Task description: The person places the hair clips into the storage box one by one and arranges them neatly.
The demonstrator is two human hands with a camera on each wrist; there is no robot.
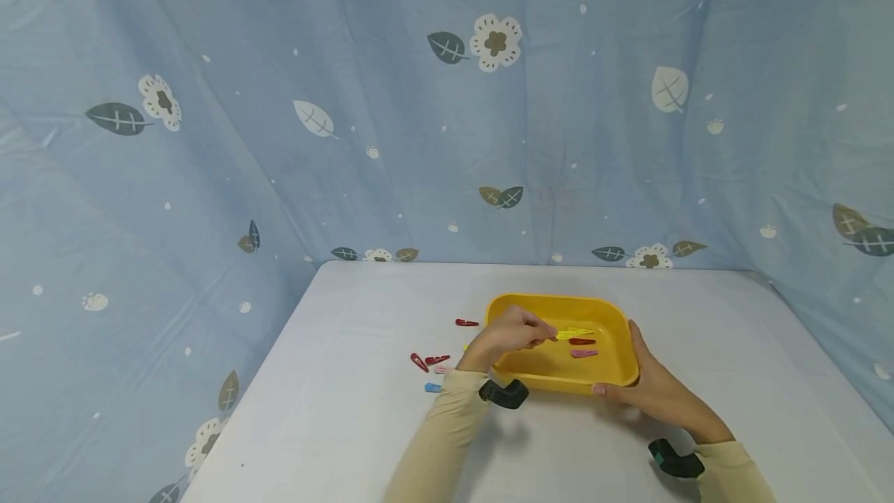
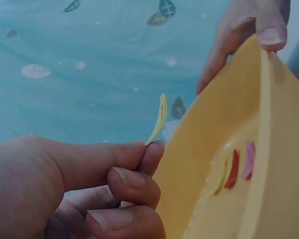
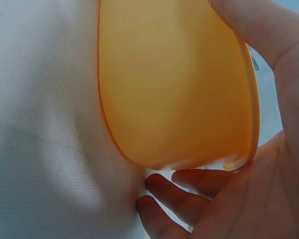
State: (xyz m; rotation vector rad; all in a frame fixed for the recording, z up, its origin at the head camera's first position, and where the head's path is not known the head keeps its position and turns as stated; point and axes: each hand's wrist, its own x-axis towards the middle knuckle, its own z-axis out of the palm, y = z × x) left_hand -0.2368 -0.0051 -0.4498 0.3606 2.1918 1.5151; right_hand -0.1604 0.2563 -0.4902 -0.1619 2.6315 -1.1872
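1. Head view: a yellow tray (image 1: 541, 377) sits on the white surface (image 1: 349, 441). On the tray's floor lie a yellow clip (image 1: 581, 331), a red clip (image 1: 583, 341) and a pink clip (image 1: 583, 353).
2. Over the tray's left part, the left hand (image 1: 513, 332) pinches the held clip (image 1: 563, 336), also yellow, its fingers closed down to that thin piece.
3. At the tray's right end, the right hand (image 1: 656, 386) grips the wall, thumb and fingers spread to the tray's width.
4. Left of the tray, on the surface, are three red clips (image 1: 419, 362), a pale pink one (image 1: 443, 369) and a blue one (image 1: 433, 387), some partly behind the left arm. Behind the tray hangs a blue curtain (image 1: 391, 99) printed with leaves and flowers.
5. Left wrist view: the held clip stands up from thumb and forefinger, beside the tray's opening; the other fingers curl beneath.
6. Right wrist view: the thumb lies at the tray's rim, fingertips against its outside, near the surface.
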